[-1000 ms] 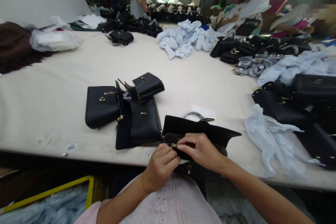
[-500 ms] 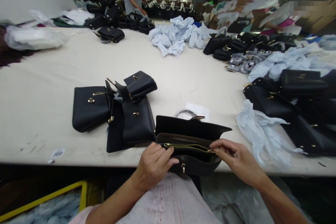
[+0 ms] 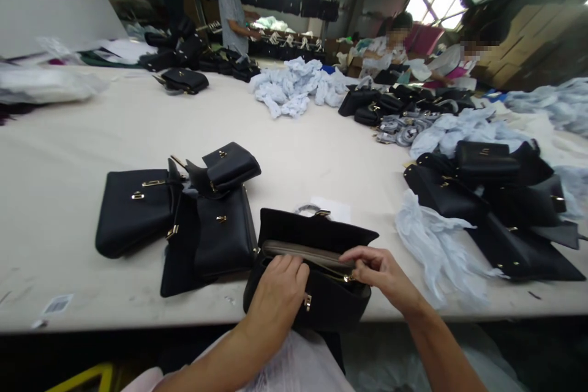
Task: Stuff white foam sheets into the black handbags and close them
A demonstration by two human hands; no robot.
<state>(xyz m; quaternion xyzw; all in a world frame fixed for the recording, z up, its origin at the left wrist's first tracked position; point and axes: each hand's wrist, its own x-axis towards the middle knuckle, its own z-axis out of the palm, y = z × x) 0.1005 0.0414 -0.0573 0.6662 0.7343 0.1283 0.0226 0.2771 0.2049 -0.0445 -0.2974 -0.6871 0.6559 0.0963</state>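
Workroom with windows and hanging racks at the back; pale worktable (image 3: 298,159) running the full width, goods listed from left to right.

White panel (image 3: 59,24), standing at the far left. Clear-wrapped bundle (image 3: 50,84), lying before it. Barcode label (image 3: 58,304), flat near the table's front edge. Yellow crate rim (image 3: 103,373), below that edge. First black bag (image 3: 131,214), lying with gold hardware uppermost. Second black bag (image 3: 225,239), beside it, flap spread leftward. Small black bag (image 3: 232,165), resting upon the second bag's upper part. Person in grey (image 3: 232,18), upright beyond the table.

Open black handbag (image 3: 331,309), at the front edge before the wearer, just right of the second bag; flap (image 3: 312,229) raised behind its mouth, gold turn-lock (image 3: 307,302) on its front. Left hand (image 3: 282,285): fingers bent over the handbag's front rim, tips hidden inside; grip cannot be told. Right hand (image 3: 374,271): half-curled at the right end of the mouth, index finger extended, fingertips at the brass zip end (image 3: 348,278); whether they pinch it cannot be told. White sheet (image 3: 340,208), flat behind the flap.

Crumpled pale-blue tissue (image 3: 425,239), right of the right hand. Black bag pile (image 3: 496,196), at far right, gold-studded pieces overlapping.
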